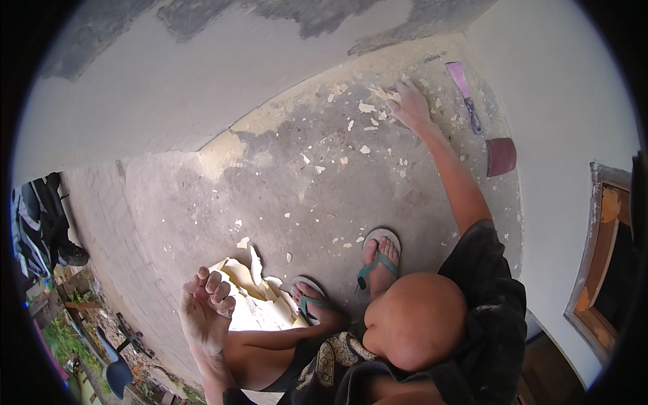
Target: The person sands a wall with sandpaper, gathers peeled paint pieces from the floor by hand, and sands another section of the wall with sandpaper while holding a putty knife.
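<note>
My right hand (412,111) reaches down to the floor near the far wall, its fingers dusty with white powder. Between its thumb and fingers is a pale yellow paint flake (385,94). More flakes, such as a white one (366,107), lie scattered around it. My left hand (206,310) is raised at the lower left, dusty, with fingers curled in and nothing visible in them. Beyond it, on the floor by my foot, lies a pile of large cream paint peelings (260,290) on a white sheet.
A scraper (460,84) with a pinkish blade and a dark red sandpaper-like sheet (501,157) lie along the right wall (560,101). The far wall (202,81) has grey bare patches. A wooden-framed window (597,256) is at right. A motorcycle (40,223) stands at far left.
</note>
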`<state>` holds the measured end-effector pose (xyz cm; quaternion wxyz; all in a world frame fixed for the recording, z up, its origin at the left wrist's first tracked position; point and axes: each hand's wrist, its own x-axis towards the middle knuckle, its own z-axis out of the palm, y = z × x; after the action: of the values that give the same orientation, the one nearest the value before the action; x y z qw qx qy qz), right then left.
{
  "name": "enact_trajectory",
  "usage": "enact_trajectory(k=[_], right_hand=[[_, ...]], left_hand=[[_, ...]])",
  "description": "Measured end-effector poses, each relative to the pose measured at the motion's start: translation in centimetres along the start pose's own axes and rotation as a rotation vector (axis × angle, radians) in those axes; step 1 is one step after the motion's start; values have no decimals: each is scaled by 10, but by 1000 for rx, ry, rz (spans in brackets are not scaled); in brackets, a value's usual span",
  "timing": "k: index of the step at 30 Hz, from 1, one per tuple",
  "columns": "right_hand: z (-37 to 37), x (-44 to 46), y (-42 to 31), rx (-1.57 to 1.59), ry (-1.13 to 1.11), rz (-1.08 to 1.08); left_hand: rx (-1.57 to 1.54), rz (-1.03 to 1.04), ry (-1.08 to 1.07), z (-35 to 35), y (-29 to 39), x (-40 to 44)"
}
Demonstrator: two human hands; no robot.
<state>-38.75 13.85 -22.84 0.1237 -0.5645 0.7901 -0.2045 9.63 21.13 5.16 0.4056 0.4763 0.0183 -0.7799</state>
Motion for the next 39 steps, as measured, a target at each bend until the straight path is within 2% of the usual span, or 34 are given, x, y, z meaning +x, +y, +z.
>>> enact_trajectory(k=[5,8,11,14,20,23,29,32,35,39], right_hand=[[-3,-8,0,-41,71,-16],[6,-4,14,69,-46,33],[4,-10,24,229,-35,-44],[-10,-13,34,380,-32,117],[-34,-47,21,265,-271,55],[-32,-57,14,118,-125,-93],[-23,-54,20,104,-137,-59],[-27,-46,19,66,-283,-12],[-30,-39,11,216,-238,63],[-19,-28,3,178,-187,-19]], left_hand=[[23,7,-8,-1,0,-3],[25,9,-12,-1,-1,-3],[27,12,-12,-1,-1,-4],[26,14,-4,0,-2,-6],[5,15,-7,-3,-3,-5],[5,17,8,2,-4,-6],[5,12,0,1,-5,-6],[2,17,0,0,-6,-8],[11,26,-3,-2,-6,-10],[27,20,-5,0,-8,-10]])
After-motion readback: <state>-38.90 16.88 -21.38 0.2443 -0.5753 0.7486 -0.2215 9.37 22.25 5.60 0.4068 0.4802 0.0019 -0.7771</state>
